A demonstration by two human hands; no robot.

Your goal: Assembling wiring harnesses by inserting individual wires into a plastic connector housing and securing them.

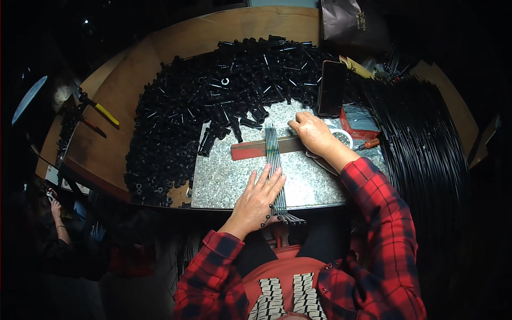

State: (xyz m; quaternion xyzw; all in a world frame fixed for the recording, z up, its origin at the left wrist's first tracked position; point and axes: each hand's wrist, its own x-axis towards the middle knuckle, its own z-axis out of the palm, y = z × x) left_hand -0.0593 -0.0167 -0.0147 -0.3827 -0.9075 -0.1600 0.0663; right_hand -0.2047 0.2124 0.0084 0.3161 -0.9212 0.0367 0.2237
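A row of thin metal rods (273, 154) with dark tips lies side by side on the grey speckled slab (224, 181), the tips reaching past its near edge. Across the slab runs a flat red and dark bar (246, 150), with the rods passing over it. My left hand (258, 198) rests with fingers stretched out against the near part of the rods, its thumb hidden. At the bar's right end my right hand (313, 133) is closed, fingers curled down; what they grip is hidden. A white ring like a tape roll (342, 137) shows beside its wrist.
Black tubular parts (176, 112) are heaped behind and left of the slab, inside a wooden-walled bench (229, 32). A phone (332, 88) stands upright near a red box (358, 124) and a screwdriver (368, 144). Long black rods (426, 138) fill the right side. Yellow-handled pliers (101, 111) sit left.
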